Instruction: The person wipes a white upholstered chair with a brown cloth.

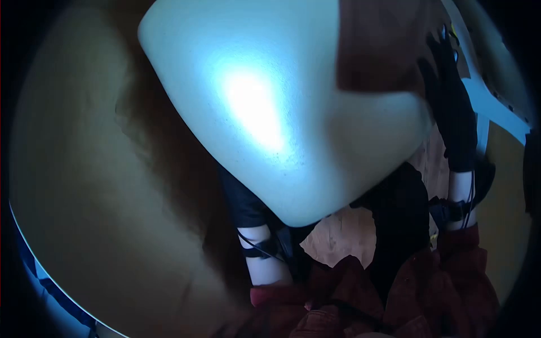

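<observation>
A large pale, smooth panel [372,141] with rounded corners fills the upper middle of the head view, a bright glare on its surface. A dark reddish-brown area [380,45] shows at its upper right. My right hand [451,107], in a black glove, lies beside the panel's right edge with its fingers spread. My left hand [243,197], gloved in black too, is mostly hidden beneath the panel's lower left edge; its fingers are out of sight. Black straps and cords run round both forearms.
A wide brownish surface [79,169] spreads over the left side. Light blue strips [496,110] of a frame stand at the right. Wooden flooring [341,236] shows below the panel, beside my dark-clothed legs [400,225].
</observation>
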### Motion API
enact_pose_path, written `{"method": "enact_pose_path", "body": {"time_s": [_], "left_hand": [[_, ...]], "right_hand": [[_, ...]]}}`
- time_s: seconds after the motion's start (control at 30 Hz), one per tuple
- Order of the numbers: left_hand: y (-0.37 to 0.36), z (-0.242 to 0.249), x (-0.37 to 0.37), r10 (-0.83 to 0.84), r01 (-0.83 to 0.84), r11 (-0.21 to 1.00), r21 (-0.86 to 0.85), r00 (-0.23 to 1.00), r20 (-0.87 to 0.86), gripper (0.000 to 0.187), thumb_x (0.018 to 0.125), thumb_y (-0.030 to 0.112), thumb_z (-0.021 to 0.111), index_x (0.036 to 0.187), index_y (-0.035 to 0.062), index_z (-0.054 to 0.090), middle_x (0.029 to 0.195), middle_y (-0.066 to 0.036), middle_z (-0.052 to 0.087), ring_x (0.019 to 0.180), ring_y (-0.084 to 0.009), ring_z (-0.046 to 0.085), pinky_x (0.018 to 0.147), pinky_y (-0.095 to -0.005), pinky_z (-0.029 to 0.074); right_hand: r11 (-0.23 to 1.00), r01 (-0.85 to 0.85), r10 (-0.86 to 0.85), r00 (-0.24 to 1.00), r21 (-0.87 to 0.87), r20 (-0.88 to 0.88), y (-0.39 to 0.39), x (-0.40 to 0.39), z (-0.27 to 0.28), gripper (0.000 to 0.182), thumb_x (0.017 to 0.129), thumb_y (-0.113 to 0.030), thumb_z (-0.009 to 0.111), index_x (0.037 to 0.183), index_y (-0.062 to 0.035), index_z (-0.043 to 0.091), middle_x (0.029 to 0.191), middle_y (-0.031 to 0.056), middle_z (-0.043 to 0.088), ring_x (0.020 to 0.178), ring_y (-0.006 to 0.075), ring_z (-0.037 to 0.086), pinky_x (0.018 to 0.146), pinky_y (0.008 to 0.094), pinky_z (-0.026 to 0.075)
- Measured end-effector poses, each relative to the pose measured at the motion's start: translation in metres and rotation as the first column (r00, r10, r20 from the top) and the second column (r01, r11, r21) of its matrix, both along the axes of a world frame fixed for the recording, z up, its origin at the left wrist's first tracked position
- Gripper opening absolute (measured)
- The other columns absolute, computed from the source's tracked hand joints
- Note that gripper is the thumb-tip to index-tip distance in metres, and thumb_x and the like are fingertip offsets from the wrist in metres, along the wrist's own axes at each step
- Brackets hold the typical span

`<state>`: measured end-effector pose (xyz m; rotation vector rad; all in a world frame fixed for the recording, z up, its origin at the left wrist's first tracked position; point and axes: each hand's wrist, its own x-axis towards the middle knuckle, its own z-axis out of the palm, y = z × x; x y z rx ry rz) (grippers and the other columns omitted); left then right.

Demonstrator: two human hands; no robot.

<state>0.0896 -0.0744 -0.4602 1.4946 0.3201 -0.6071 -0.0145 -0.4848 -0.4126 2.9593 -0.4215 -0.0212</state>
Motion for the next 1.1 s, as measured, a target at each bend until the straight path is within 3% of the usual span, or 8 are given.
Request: {"method": "enact_pose_path", "body": {"time_s": [0.1, 0.2, 0.37, 0.47, 0.77, 0.87, 1.0, 1.1], "left_hand": [[-0.008, 0.009, -0.043, 0.063, -0.063, 0.998, 0.017, 0.998, -0.004, 0.055, 0.118, 0.034, 0.048, 0.16, -0.0013, 0.042, 0.149, -0.019, 0.059, 0.129, -0.0246, 0.062, 0.103, -0.0366, 0.054], [0.001, 0.0, -0.116, 0.116, -0.13, 0.948, 0.292, 0.991, 0.066, 0.059, 0.119, 0.038, 0.041, 0.164, -0.0009, 0.035, 0.156, -0.019, 0.052, 0.14, -0.0254, 0.054, 0.116, -0.0373, 0.045], [-0.011, 0.055, -0.181, -0.198, 0.144, 0.883, 0.447, 0.977, 0.076, 0.064, 0.119, 0.045, 0.041, 0.165, 0.0005, 0.035, 0.164, -0.017, 0.046, 0.149, -0.0282, 0.045, 0.124, -0.0385, 0.035], [-0.024, 0.054, -0.21, 0.306, -0.539, 0.826, -0.166, 0.676, -0.671, 0.068, 0.117, 0.051, 0.042, 0.165, 0.0037, 0.037, 0.169, -0.015, 0.041, 0.154, -0.0308, 0.04, 0.126, -0.0391, 0.034], [-0.063, 0.182, -0.22, 0.212, -0.829, 0.463, -0.313, 0.446, -0.87, 0.063, 0.112, 0.044, 0.057, 0.159, 0.0044, 0.044, 0.149, -0.017, 0.06, 0.138, -0.0256, 0.058, 0.117, -0.0471, 0.048], [-0.055, 0.209, -0.211, 0.27, -0.488, 0.867, -0.098, 0.626, -0.731, 0.05, 0.112, 0.037, 0.061, 0.153, 0.0101, 0.052, 0.144, -0.016, 0.059, 0.12, -0.0282, 0.065, 0.103, -0.041, 0.057], [-0.029, 0.165, -0.244, 0.163, -0.506, 0.801, -0.319, 0.698, -0.698, 0.049, 0.11, 0.037, 0.064, 0.15, 0.0119, 0.051, 0.141, -0.018, 0.06, 0.114, -0.0319, 0.069, 0.093, -0.0385, 0.061], [-0.028, 0.197, -0.16, -0.198, 0.241, 0.97, 0.041, 0.874, -0.443, 0.076, 0.101, 0.045, 0.076, 0.16, 0.0202, 0.035, 0.139, -0.017, 0.061, 0.113, -0.0308, 0.068, 0.094, -0.0379, 0.06]], "right_hand": [[0.838, -0.343, 0.239, 0.93, -0.425, -0.279, 0.003, 0.007, 0.017, 0.056, 0.101, -0.012, 0.073, 0.155, -0.0128, 0.057, 0.153, 0.0144, 0.062, 0.135, 0.0309, 0.065, 0.112, 0.0407, 0.056], [0.773, 0.364, -0.43, 0.903, 0.519, 0.009, 0.04, 0.02, 0.034, 0.064, 0.112, -0.04, 0.058, 0.161, -0.0015, 0.044, 0.157, 0.0253, 0.056, 0.145, 0.0385, 0.055, 0.12, 0.0387, 0.042], [0.851, 0.263, -0.325, 0.944, 0.454, 0.063, 0.045, -0.033, 0.044, 0.053, 0.11, -0.03, 0.062, 0.15, 0.0022, 0.057, 0.143, 0.0272, 0.065, 0.132, 0.0395, 0.063, 0.112, 0.0409, 0.048], [0.853, 0.19, -0.18, 0.981, 0.485, -0.069, 0.021, -0.087, 0.031, 0.046, 0.101, -0.008, 0.071, 0.146, -0.0116, 0.065, 0.143, 0.0125, 0.068, 0.125, 0.0309, 0.069, 0.109, 0.0412, 0.057], [0.682, 0.035, 0.373, 0.842, 0.73, -0.389, 0.16, -0.087, 0.138, 0.025, 0.096, -0.021, 0.073, 0.12, -0.0177, 0.08, 0.103, 0.0109, 0.077, 0.101, 0.0309, 0.075, 0.088, 0.0444, 0.06], [0.496, 0.067, 0.497, 0.796, 0.866, -0.346, 0.182, -0.089, 0.18, 0.021, 0.097, -0.022, 0.069, 0.115, -0.0218, 0.081, 0.093, 0.0097, 0.076, 0.092, 0.0297, 0.076, 0.079, 0.0454, 0.06], [0.46, -0.065, 0.568, 0.788, 0.886, -0.237, 0.159, -0.043, 0.269, 0.022, 0.094, -0.027, 0.074, 0.115, -0.0213, 0.081, 0.094, 0.0063, 0.077, 0.086, 0.0271, 0.076, 0.076, 0.0419, 0.06], [0.344, 0.025, 0.463, 0.865, 0.939, -0.192, 0.126, 0.006, 0.333, 0.037, 0.098, -0.035, 0.078, 0.131, -0.0181, 0.073, 0.103, 0.0065, 0.08, 0.095, 0.0222, 0.079, 0.078, 0.0374, 0.061]]}}
